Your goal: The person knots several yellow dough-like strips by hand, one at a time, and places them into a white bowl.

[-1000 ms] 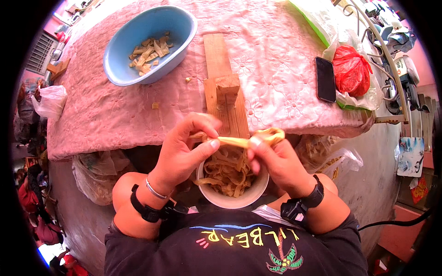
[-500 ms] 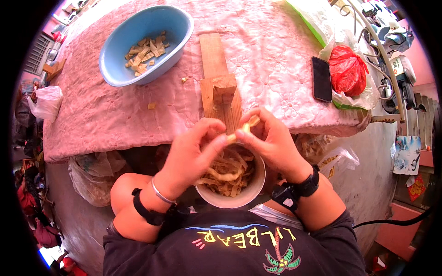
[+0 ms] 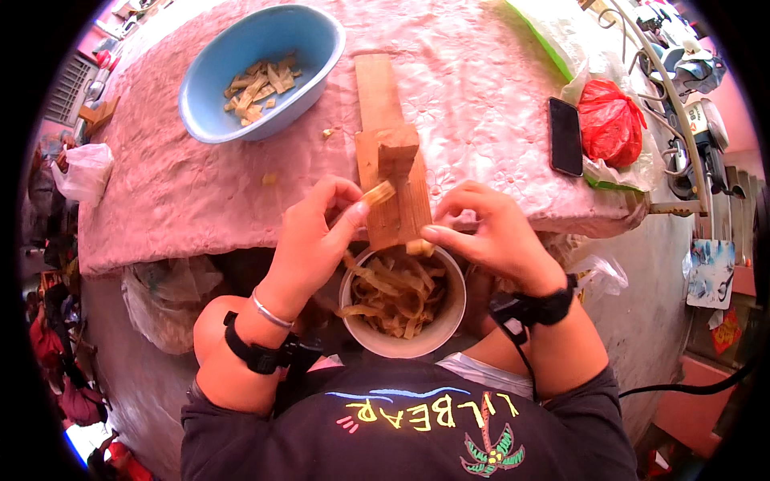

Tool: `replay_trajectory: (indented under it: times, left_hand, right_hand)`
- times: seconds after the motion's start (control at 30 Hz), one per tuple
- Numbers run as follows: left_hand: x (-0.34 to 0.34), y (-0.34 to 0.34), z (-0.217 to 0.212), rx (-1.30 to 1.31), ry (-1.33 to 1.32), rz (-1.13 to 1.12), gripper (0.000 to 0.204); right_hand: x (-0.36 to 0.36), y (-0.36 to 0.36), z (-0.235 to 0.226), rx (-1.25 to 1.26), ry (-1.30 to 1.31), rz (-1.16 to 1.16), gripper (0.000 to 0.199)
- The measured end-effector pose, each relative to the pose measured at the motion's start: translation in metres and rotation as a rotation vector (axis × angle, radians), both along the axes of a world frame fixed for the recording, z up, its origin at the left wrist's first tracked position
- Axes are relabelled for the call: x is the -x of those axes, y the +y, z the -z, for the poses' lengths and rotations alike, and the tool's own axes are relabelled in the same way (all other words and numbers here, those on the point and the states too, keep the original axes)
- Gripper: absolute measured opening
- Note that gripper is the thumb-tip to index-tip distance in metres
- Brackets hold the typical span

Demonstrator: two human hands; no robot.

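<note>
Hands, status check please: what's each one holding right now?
Left hand pinching a yellow strip. Right hand fingers curled, hold unclear. White bowl of strips beneath. Wooden block directly ahead.

A bench (image 3: 200,200) under a pink, crinkled cloth (image 3: 481,96) fills the upper middle. Grey concrete floor (image 3: 658,321) spreads toward four o'clock. A pink wall (image 3: 742,104) rises at three o'clock. Daylight falls evenly from above.

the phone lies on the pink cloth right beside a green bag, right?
Not quite: the head view shows the bag beside the phone is red, not green. The phone does lie on the pink cloth, right beside that bag.
</note>
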State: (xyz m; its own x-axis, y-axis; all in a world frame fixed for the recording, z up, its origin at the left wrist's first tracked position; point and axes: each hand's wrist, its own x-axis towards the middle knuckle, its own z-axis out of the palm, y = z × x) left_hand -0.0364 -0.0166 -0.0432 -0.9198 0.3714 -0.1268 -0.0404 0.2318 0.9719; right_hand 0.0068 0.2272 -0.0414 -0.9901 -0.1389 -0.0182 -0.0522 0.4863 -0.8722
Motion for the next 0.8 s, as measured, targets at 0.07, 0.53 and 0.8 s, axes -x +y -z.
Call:
replay_trajectory:
  times: [0.07, 0.53, 0.8]
  left_hand:
    - [-0.007, -0.001, -0.014, -0.181, -0.127, 0.04, 0.015]
    - [-0.054, 0.054, -0.037, -0.133, 0.791, 0.419, 0.021]
    - [-0.095, 0.084, -0.023, -0.168, 0.517, 0.344, 0.036]
  right_hand:
    - [-0.005, -0.003, -0.009, 0.048, 0.03, -0.119, 0.041]
    - [0.001, -0.038, -0.005, -0.142, 0.141, 0.251, 0.013]
    - [0.013, -0.019, 0.0, -0.599, 0.402, 0.411, 0.01]
